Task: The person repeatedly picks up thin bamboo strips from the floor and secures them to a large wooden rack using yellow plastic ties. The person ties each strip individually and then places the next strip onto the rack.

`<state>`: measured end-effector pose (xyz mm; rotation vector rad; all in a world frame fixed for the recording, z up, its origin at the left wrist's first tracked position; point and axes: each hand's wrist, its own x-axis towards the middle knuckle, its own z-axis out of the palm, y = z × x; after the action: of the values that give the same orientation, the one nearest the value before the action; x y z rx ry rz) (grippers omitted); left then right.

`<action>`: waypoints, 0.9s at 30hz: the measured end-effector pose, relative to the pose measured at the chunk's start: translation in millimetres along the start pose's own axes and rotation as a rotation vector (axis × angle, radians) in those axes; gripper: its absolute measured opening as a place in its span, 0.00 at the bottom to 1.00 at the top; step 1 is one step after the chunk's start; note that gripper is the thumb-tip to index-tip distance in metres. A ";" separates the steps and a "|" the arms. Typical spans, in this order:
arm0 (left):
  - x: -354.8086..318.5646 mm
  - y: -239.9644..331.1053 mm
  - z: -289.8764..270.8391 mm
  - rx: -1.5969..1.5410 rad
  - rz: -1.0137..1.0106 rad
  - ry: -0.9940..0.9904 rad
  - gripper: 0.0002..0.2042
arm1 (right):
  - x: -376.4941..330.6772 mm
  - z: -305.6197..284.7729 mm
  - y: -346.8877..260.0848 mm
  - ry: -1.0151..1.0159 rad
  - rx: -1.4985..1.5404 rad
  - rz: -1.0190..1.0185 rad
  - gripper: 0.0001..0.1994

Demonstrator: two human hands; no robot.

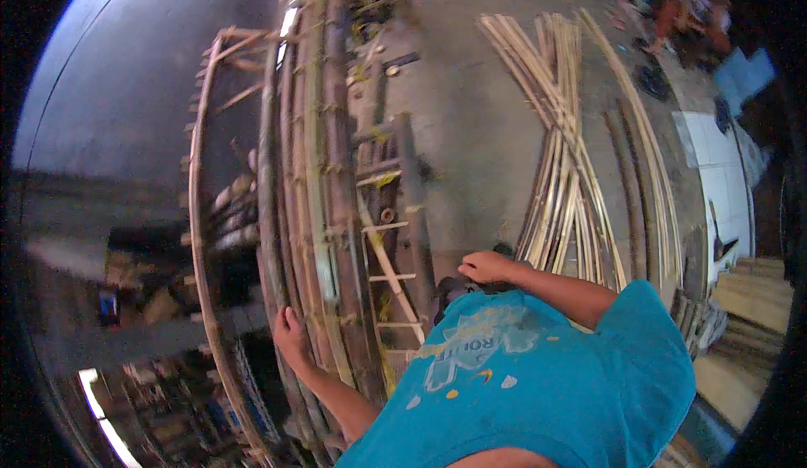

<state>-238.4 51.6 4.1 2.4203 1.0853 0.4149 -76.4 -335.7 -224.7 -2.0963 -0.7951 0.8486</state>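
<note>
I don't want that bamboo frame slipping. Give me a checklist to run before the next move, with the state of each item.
1. Left hand on the bamboo frame: ok, its palm lies against the long poles.
2. Left grip closed around a pole: cannot tell, the fingers look spread flat.
3. Right hand has hold of something: cannot tell, it is curled over a dark object that is too blurred to name.
4. Ladder-like rungs free of the hands: ok, neither hand is between them.
5. Loose bamboo strips apart from the frame: ok, they lie on the concrete floor to the right.
6. Other person away from the frame: ok, at the far top right.
</note>
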 end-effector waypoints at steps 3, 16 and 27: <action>47.0 122.9 73.3 0.011 0.148 -0.218 0.20 | 14.2 -70.6 -2.3 0.044 0.022 0.091 0.18; 97.3 429.4 495.2 0.243 1.080 -1.148 0.21 | 17.5 -212.1 262.7 0.436 0.164 0.707 0.15; -10.3 384.2 752.1 0.236 1.435 -1.655 0.26 | 87.8 -248.0 569.6 0.845 0.405 1.266 0.16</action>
<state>327.3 -391.8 -439.3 2.0973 -1.3153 -1.1951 314.6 -677.0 -577.2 -2.1134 1.1597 0.4864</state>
